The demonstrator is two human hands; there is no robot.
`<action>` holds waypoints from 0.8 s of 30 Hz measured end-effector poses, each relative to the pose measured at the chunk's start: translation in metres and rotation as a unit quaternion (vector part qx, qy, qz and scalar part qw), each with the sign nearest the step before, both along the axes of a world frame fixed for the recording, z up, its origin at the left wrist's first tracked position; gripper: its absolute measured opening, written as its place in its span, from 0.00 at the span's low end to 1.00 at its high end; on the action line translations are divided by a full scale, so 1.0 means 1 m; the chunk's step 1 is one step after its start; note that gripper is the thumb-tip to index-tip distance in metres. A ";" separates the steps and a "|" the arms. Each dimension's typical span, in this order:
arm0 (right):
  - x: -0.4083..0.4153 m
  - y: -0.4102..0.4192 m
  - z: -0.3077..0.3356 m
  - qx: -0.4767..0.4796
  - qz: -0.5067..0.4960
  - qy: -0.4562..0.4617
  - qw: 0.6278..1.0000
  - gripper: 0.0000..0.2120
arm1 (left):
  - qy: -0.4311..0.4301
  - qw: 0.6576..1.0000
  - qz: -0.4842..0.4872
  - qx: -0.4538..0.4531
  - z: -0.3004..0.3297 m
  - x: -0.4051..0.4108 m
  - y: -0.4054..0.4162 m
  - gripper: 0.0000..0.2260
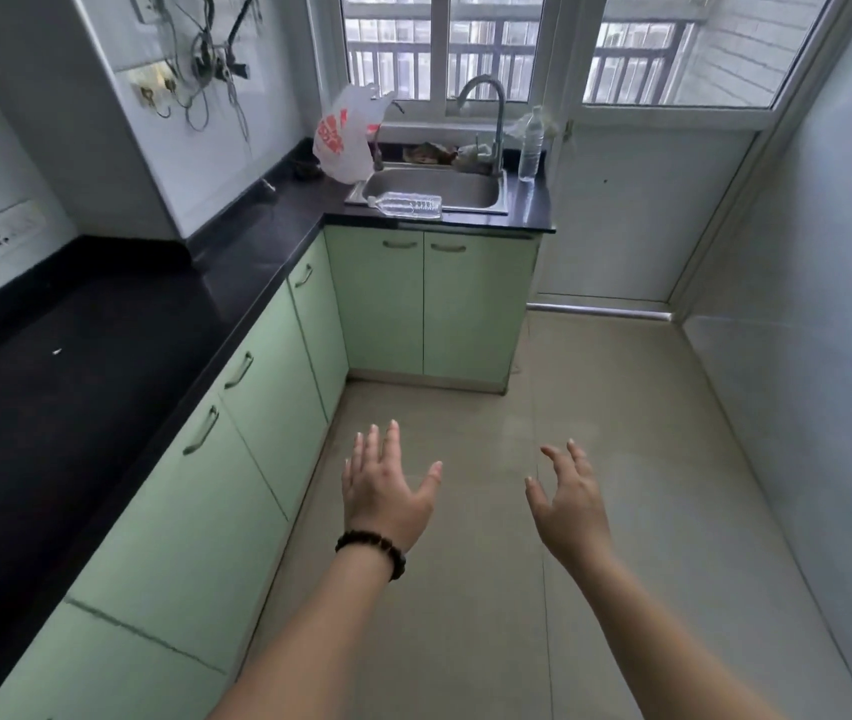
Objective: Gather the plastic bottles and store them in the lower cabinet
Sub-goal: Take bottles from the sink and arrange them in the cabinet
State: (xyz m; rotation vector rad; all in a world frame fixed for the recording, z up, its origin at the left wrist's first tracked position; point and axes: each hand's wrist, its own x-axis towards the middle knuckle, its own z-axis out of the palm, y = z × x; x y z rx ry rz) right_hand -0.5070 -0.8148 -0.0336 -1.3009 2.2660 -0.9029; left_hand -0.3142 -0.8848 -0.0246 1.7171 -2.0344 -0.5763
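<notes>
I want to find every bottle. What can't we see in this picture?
Head view only:
- Inside the lower cabinets: shut doors hide it.
- Things behind the sink: too small and blurry to name.
- Plastic bag: its contents are hidden.
- Counter: cut off at the left edge.

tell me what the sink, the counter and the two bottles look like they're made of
Sink: brushed stainless steel, by its dull grey sheen. Counter: polished black stone, probably granite, glossy with reflections. Lying bottle and standing bottle: clear thin plastic, see-through and ribbed.
</notes>
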 end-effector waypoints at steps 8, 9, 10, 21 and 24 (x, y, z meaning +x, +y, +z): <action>-0.081 -0.152 -0.016 -0.009 -0.018 -0.013 1.000 0.23 | -0.009 1.000 -0.010 0.014 -0.019 -0.077 -0.149 0.36; -0.094 -0.175 -0.018 -0.013 -0.017 -0.015 1.000 0.23 | -0.009 1.000 -0.008 0.013 -0.019 -0.091 -0.172 0.36; -0.108 -0.199 -0.018 -0.017 -0.016 -0.014 1.000 0.23 | -0.007 1.000 -0.006 0.013 -0.019 -0.106 -0.196 0.36; -0.261 -0.437 0.016 -0.032 0.001 0.006 0.999 0.23 | -0.004 1.000 0.025 0.002 0.007 -0.250 -0.430 0.35; -0.282 -0.485 0.018 -0.029 0.012 0.013 0.999 0.24 | -0.002 0.999 0.043 0.015 0.004 -0.270 -0.474 0.35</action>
